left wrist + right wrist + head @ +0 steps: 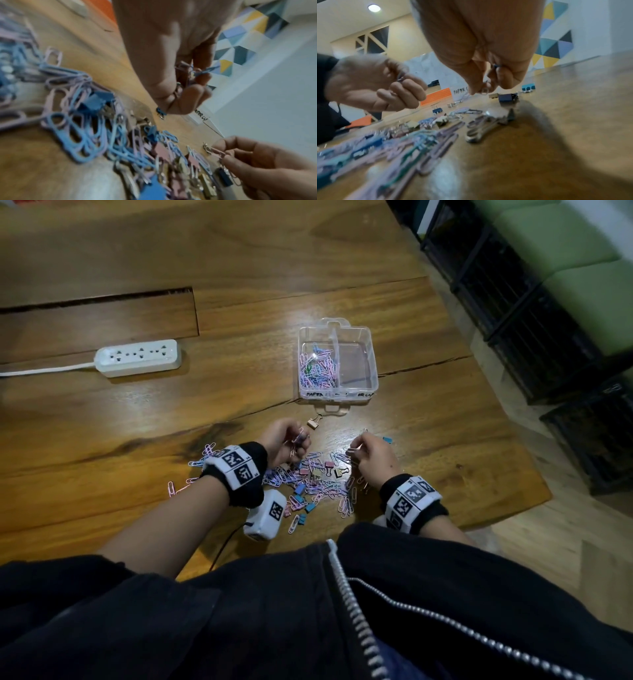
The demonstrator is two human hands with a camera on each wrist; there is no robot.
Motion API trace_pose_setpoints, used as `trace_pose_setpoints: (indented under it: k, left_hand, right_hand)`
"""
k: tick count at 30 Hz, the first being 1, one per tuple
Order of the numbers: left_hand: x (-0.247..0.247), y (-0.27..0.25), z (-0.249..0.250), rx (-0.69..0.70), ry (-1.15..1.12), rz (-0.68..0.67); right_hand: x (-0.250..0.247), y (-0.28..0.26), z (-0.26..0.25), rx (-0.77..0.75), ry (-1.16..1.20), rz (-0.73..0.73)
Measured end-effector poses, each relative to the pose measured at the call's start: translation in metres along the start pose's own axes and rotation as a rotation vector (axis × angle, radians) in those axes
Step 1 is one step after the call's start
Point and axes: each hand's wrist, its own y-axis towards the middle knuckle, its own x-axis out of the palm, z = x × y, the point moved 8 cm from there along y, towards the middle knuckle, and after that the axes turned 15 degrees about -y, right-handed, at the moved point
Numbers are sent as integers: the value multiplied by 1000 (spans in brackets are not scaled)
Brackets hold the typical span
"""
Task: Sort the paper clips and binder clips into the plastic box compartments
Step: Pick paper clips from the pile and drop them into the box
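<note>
A clear plastic box (372, 361) with two compartments stands on the wooden table; its left compartment holds several pastel paper clips (318, 368), its right one looks bare. A mixed pile of paper clips and binder clips (315, 479) lies between my wrists. My left hand (291, 440) hovers over the pile's far left, fingers curled round a small bunch of paper clips (190, 73). My right hand (368, 453), at the pile's right, pinches a pink paper clip (217, 151) between thumb and fingertips. A tan binder clip (313, 422) lies alone near the box.
A white power strip (138, 357) with its cable lies at the left of the table. A blue binder clip (387, 438) sits past my right hand. The table's right edge (507, 419) drops to a floor with dark crates (534, 337).
</note>
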Motion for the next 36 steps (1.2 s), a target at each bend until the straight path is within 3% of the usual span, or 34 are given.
trace_pose_setpoints:
  k: [2, 4, 6, 9, 11, 17, 22, 25, 31, 36]
  left_hand:
    - [2, -1, -2, -8, -92, -17]
    - [0, 2, -5, -29, -41, 28]
    - [-2, 5, -3, -1, 223, 85]
    - [4, 4, 6, 141, 790, 132]
    - [8, 1, 13, 225, 969, 182]
    - [5, 8, 18, 248, 750, 195]
    - [23, 9, 10, 248, 1222, 60]
    - [25, 11, 3, 219, 1426, 62]
    - [38, 9, -8, 245, 1637, 7]
    - [40, 7, -17, 219, 1721, -46]
  right_hand:
    - [0, 4, -3, 0, -10, -9]
    - [2, 7, -10, -40, -50, -17]
    - [5, 9, -18, -74, -87, -32]
    - [8, 8, -25, -92, -214, -31]
    - [8, 6, -24, -66, -287, -24]
    - [7, 2, -19, -24, -302, -3]
    - [16, -4, -28, -108, -290, -39]
    - [17, -2, -28, -107, -245, -57]
    - [20, 4, -23, -91, -179, -68]
    - [27, -1, -30, -229, -397, -114]
